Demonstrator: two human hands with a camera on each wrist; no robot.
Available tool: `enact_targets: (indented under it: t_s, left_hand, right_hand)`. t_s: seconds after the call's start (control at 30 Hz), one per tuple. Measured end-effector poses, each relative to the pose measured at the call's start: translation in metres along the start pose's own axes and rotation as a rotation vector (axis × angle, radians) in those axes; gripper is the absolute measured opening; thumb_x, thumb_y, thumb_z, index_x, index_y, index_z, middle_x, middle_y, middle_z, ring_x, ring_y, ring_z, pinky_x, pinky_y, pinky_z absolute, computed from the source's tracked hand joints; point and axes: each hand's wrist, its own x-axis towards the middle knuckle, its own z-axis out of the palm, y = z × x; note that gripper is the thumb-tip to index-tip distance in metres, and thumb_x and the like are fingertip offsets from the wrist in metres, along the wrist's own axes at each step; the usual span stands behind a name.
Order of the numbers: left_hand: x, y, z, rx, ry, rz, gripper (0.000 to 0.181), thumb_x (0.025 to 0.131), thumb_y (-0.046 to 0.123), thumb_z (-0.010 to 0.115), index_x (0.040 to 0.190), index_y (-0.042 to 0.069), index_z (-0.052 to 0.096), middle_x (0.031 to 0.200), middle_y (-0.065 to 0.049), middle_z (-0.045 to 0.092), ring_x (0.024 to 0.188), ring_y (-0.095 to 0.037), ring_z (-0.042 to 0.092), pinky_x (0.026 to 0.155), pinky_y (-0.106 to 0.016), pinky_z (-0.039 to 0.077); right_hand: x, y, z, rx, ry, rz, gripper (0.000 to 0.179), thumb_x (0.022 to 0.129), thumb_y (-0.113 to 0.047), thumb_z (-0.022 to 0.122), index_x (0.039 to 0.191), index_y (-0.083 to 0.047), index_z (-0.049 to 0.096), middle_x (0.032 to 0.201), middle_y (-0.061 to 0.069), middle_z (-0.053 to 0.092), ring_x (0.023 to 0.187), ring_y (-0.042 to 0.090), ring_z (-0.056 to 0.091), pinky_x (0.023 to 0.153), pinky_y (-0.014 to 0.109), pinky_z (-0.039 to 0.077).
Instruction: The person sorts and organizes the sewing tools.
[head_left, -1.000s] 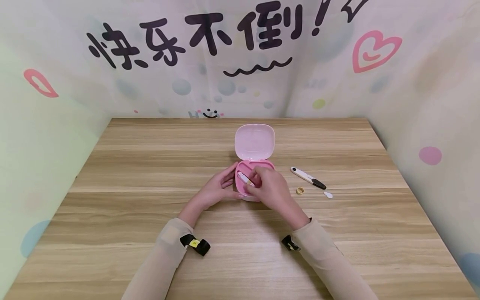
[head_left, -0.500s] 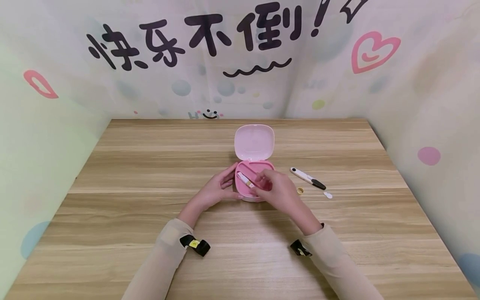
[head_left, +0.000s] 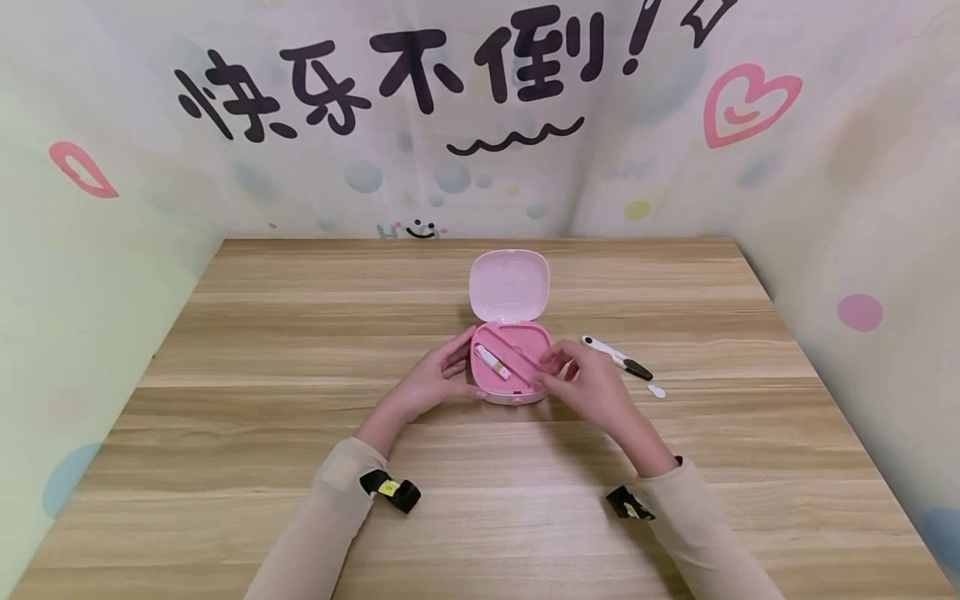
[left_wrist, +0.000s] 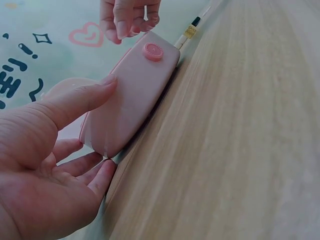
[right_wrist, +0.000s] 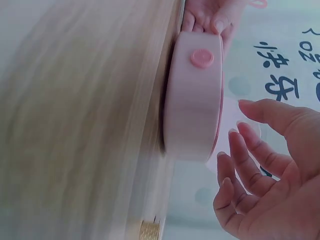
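Observation:
A pink case [head_left: 495, 398] lies on the table with its lid [head_left: 510, 285] raised at the back. My left hand [head_left: 429, 379] grips the case's left side; in the left wrist view its thumb rests on the front wall. Inside, a small white tube-like item with a gold band [head_left: 492, 362] lies left of a diagonal divider. Over the case's right edge hovers my right hand [head_left: 592, 385], holding nothing; its fingers [right_wrist: 252, 177] are loosely bent and spread in the right wrist view. The case's round pink front button [right_wrist: 202, 58] shows there too.
Right of the case lies a slim white-and-black tool [head_left: 617, 357], partly behind my right hand. Near it is a small white oval piece [head_left: 656, 391]. A gold ring [right_wrist: 149, 230], hidden in the head view, shows in the right wrist view. A printed cloth [head_left: 315, 183] hangs behind the table.
My right hand has let go of the white tube-like item and drawn back to the right, leaving it in the case. The left hand has stayed on the case.

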Motion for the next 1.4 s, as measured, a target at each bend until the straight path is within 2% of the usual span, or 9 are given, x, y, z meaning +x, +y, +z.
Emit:
enact_targets:
  t_s: [0.13,0.47,0.63,0.8,1.1,1.4]
  left_hand:
    - [0.000,-0.001,-0.001,0.000,0.003,-0.010,0.100,0.089,-0.003,0.080,0.168,0.005,0.020,0.174,-0.016,0.024,0.159,-0.036,0.028,0.129,-0.048,0.029]
    - [0.000,0.000,-0.001,-0.006,0.003,-0.016,0.100,0.089,-0.005,0.079,0.168,0.003,0.020,0.174,-0.018,0.024,0.158,-0.038,0.029,0.129,-0.047,0.030]
    - [0.001,0.000,-0.002,-0.035,0.003,-0.032,0.099,0.089,-0.006,0.078,0.168,0.003,0.020,0.173,-0.019,0.025,0.158,-0.037,0.030,0.129,-0.046,0.030]
    - [0.001,0.001,-0.003,-0.092,0.010,-0.054,0.095,0.090,-0.008,0.075,0.167,0.002,0.022,0.173,-0.019,0.025,0.158,-0.037,0.030,0.129,-0.044,0.031]
    - [-0.001,0.006,-0.003,-0.164,0.032,-0.080,0.088,0.091,-0.015,0.070,0.166,0.000,0.026,0.170,-0.022,0.031,0.155,-0.039,0.035,0.123,-0.044,0.041]
    - [-0.001,0.008,0.000,-0.215,0.064,-0.092,0.085,0.090,-0.014,0.069,0.164,0.000,0.030,0.168,-0.023,0.036,0.155,-0.039,0.036,0.123,-0.046,0.040]
  right_hand:
    - [-0.004,0.007,-0.006,-0.013,0.036,0.005,0.014,0.088,-0.006,0.083,0.100,-0.004,0.075,0.081,0.005,0.070,0.070,0.017,0.061,0.062,0.023,0.050]
    - [-0.013,0.024,-0.027,-0.031,0.049,0.112,0.016,0.092,-0.008,0.080,0.104,0.000,0.074,0.084,0.010,0.070,0.075,0.021,0.061,0.063,0.024,0.049]
    - [-0.019,0.034,-0.035,-0.040,0.031,0.158,0.020,0.093,-0.012,0.081,0.107,0.001,0.074,0.085,0.009,0.069,0.075,0.020,0.060,0.063,0.024,0.049]
    - [-0.023,0.042,-0.039,-0.031,0.005,0.183,0.022,0.092,-0.009,0.081,0.108,0.003,0.072,0.082,0.010,0.069,0.072,0.018,0.060,0.061,0.023,0.050]
    - [-0.025,0.050,-0.043,-0.030,-0.050,0.227,0.024,0.090,-0.008,0.082,0.108,0.004,0.071,0.082,0.010,0.072,0.072,0.015,0.064,0.056,0.023,0.051]
    - [-0.022,0.058,-0.049,-0.077,-0.126,0.217,0.023,0.089,-0.009,0.082,0.106,0.002,0.072,0.079,0.007,0.072,0.067,0.012,0.060,0.054,0.023,0.047]
